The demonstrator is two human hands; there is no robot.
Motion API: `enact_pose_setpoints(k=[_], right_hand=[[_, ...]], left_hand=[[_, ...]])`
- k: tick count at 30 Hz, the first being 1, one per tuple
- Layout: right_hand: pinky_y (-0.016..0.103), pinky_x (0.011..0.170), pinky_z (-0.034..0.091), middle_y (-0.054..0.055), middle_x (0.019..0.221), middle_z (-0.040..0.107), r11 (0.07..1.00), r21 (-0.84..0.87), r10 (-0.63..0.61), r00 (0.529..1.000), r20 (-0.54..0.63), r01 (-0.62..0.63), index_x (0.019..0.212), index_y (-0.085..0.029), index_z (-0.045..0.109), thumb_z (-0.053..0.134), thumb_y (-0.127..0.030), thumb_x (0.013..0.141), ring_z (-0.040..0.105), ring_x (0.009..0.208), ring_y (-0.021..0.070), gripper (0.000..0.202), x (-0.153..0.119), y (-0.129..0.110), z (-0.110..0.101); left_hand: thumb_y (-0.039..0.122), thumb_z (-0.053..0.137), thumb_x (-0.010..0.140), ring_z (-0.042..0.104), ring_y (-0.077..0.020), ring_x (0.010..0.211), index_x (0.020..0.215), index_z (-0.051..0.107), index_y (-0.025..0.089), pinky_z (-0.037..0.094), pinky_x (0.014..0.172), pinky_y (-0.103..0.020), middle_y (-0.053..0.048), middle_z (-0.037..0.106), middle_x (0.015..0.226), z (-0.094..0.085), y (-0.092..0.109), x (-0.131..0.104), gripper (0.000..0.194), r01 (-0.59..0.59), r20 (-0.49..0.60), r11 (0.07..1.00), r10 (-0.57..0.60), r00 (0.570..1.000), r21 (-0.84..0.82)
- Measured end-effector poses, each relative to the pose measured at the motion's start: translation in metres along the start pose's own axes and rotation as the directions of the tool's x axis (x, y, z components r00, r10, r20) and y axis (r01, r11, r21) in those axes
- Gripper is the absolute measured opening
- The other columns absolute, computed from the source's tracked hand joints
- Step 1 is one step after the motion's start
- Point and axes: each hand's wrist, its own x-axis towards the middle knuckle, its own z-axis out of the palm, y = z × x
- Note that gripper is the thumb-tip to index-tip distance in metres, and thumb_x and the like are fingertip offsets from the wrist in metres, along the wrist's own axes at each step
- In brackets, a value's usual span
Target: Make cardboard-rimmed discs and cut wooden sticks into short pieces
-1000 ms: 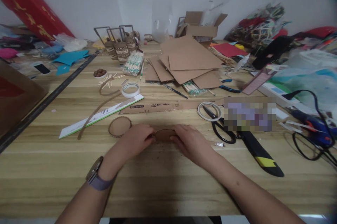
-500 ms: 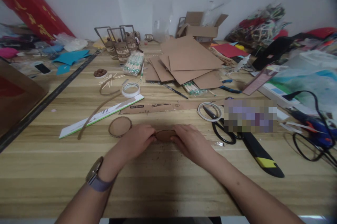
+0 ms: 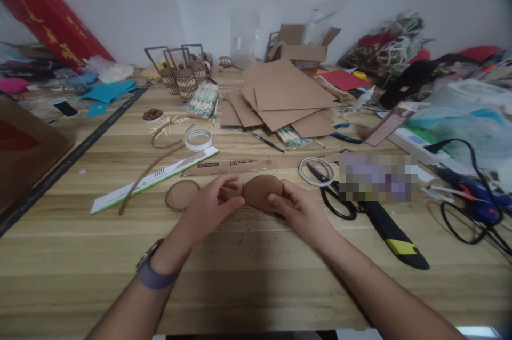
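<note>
A round brown cardboard disc is tilted up above the table, its flat face toward me. My right hand pinches its right edge, thumb on the face and fingers behind. My left hand is beside the disc's left edge, thumb and fingers apart, holding nothing. Left of that hand, a second cardboard disc with a ridged rim lies flat on the table, partly covered by the hand. Behind both hands runs a long printed cardboard strip.
Black-handled scissors and a tape ring lie to the right, near a black-and-yellow handle. Leftward are a white-green strip, a curved brown strip and a tape roll. Cardboard sheets are stacked behind.
The disc has turned from nearly level to tilted up, facing me. My left hand has let go of its left edge and opened; my right hand keeps its grip.
</note>
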Motion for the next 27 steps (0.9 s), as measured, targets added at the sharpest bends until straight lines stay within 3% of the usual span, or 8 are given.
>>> enact_pose_setpoints(k=[3,7,10,13,15,18,21,27], right_hand=[[0.032,0.073,0.051,0.005,0.093,0.072,0.997,0.078,-0.006,0.999,0.037,0.003,0.099,-0.019,0.064,0.055,-0.036,0.09,0.065,0.084,0.0218,0.021,-0.001,-0.003,0.003],[0.036,0.076,0.05,0.008,0.093,0.071,0.971,-0.193,-0.159,0.985,-0.073,0.142,0.103,-0.018,0.065,0.056,-0.032,0.09,0.064,0.084,0.0234,0.021,-0.006,-0.003,0.005],[0.04,0.081,0.049,0.011,0.099,0.07,0.846,-0.431,-0.424,0.885,-0.19,0.314,0.114,-0.02,0.064,0.058,-0.027,0.09,0.063,0.09,0.0256,0.026,-0.017,-0.007,0.003],[0.033,0.071,0.048,0.007,0.087,0.071,0.745,-0.42,-0.567,0.824,0.01,0.517,0.103,-0.024,0.069,0.055,-0.021,0.093,0.064,0.079,0.0208,0.017,-0.029,-0.01,0.007],[0.029,0.063,0.046,0.004,0.078,0.069,0.832,-0.284,-0.451,0.88,0.152,0.476,0.097,-0.023,0.07,0.055,-0.022,0.093,0.062,0.069,0.0177,0.016,-0.033,-0.009,0.016],[0.026,0.056,0.045,0.002,0.075,0.069,0.996,0.011,-0.092,0.967,0.236,0.092,0.106,-0.021,0.068,0.06,-0.031,0.089,0.06,0.062,0.0162,0.022,-0.031,-0.001,0.032],[0.027,0.056,0.048,0.002,0.082,0.07,0.92,0.358,0.091,0.976,0.198,-0.158,0.114,-0.021,0.063,0.069,-0.044,0.082,0.062,0.064,0.0162,0.041,-0.027,0.005,0.041],[0.028,0.062,0.049,0.0,0.07,0.065,0.81,0.576,0.192,0.977,-0.09,-0.106,0.081,-0.02,0.059,0.075,-0.059,0.076,0.061,0.061,0.0151,0.042,-0.021,-0.003,0.028]], left_hand=[[0.047,0.07,0.076,0.063,-0.0178,0.072,0.11,0.064,0.017,0.049,0.063,-0.029,-0.005,0.071,0.091,0.016,0.002,-0.001,0.045,0.053,0.093,0.956,-0.027,0.995,-0.29],[0.045,0.072,0.073,0.049,-0.011,0.052,0.091,0.068,0.016,0.038,0.049,-0.023,0.003,0.059,0.065,0.031,0.008,-0.002,0.035,0.126,0.03,0.886,-0.126,0.992,-0.447],[0.043,0.076,0.07,0.049,-0.0094,0.052,0.088,0.066,0.015,0.039,0.048,-0.021,0.004,0.059,0.065,0.031,0.01,-0.002,0.034,0.103,-0.099,0.823,-0.189,0.977,-0.558],[0.044,0.078,0.07,0.051,-0.0083,0.052,0.086,0.063,0.016,0.04,0.047,-0.019,0.004,0.061,0.066,0.025,0.009,-0.002,0.036,0.036,-0.224,0.747,-0.245,0.943,-0.664],[0.046,0.08,0.067,0.052,-0.0075,0.05,0.084,0.061,0.016,0.04,0.045,-0.018,0.004,0.062,0.067,0.023,0.009,-0.002,0.039,-0.001,-0.256,0.688,-0.268,0.929,-0.726],[0.044,0.084,0.062,0.051,-0.0063,0.049,0.085,0.06,0.017,0.039,0.043,-0.017,0.004,0.062,0.069,0.021,0.012,-0.002,0.043,-0.038,-0.275,0.619,-0.292,0.916,-0.784],[0.04,0.084,0.06,0.051,-0.0059,0.048,0.086,0.058,0.018,0.04,0.043,-0.017,0.005,0.061,0.069,0.02,0.016,-0.002,0.042,-0.058,-0.3,0.607,-0.306,0.904,-0.793],[0.04,0.077,0.064,0.052,-0.0079,0.049,0.089,0.059,0.019,0.042,0.043,-0.02,0.003,0.062,0.072,0.023,0.017,-0.004,0.037,-0.03,-0.323,0.725,-0.269,0.907,-0.688]])
